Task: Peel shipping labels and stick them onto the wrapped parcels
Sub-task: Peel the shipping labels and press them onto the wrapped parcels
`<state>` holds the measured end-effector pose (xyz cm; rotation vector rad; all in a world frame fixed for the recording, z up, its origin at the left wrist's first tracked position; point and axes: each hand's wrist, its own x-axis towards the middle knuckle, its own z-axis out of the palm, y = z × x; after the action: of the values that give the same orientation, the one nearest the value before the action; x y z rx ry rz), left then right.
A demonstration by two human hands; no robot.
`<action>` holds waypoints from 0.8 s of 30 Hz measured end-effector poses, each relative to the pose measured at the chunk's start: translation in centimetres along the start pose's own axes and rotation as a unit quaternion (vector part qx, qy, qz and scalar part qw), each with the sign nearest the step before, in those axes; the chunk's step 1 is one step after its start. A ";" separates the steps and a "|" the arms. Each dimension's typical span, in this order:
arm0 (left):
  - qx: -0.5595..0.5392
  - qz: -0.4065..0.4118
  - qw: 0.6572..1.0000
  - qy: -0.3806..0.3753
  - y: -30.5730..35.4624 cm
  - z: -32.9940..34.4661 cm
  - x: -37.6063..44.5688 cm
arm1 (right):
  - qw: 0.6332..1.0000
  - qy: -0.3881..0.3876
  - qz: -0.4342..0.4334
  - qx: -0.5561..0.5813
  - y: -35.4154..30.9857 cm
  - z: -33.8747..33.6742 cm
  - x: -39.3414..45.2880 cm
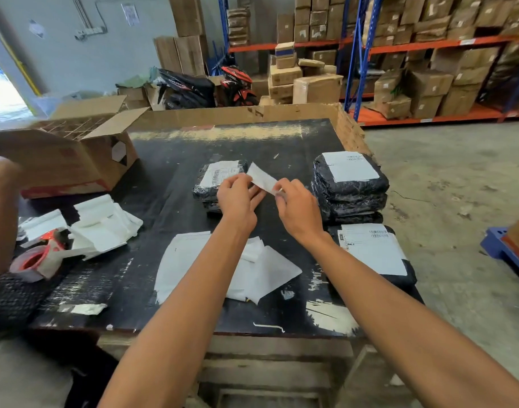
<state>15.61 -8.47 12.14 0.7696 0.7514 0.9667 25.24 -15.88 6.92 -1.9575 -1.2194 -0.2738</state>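
- Peeling step: left hand and right hand each pinch an end of the label, held above the table
- Next, I judge: free the backing, then press it onto a parcel just behind

Floor: bare grey concrete | wall: pale, conduit running up it | doorway: daylight, far left | racks: blue-and-orange, packed with cartons | table: black, scuffed top | motorbikes: parked behind.
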 end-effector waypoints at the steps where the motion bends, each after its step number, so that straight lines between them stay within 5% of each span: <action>1: 0.000 -0.009 1.000 -0.017 0.1 0.0 -0.2 | 1.000 -0.010 0.013 -0.007 0.4 -0.2 0.1; 5: 0.034 -0.019 0.999 -0.016 0.0 -0.6 0.6 | 0.992 -0.055 0.089 0.075 1.5 -1.2 0.8; 11: 0.160 -0.123 0.977 -0.065 -0.9 -2.8 2.4 | 0.929 -0.139 0.147 0.311 0.9 -1.9 2.7; 15: 0.086 -0.021 0.995 -0.047 -0.2 -3.2 4.7 | 0.902 -0.166 0.175 0.358 1.0 -0.5 4.6; 24: 0.266 0.131 0.955 0.003 2.9 -4.2 12.6 | 0.931 -0.034 0.253 0.262 -1.7 6.5 10.1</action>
<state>15.64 4.95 9.87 1.3638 0.9466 1.0115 27.59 -4.16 9.12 -1.7282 -0.6868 0.3569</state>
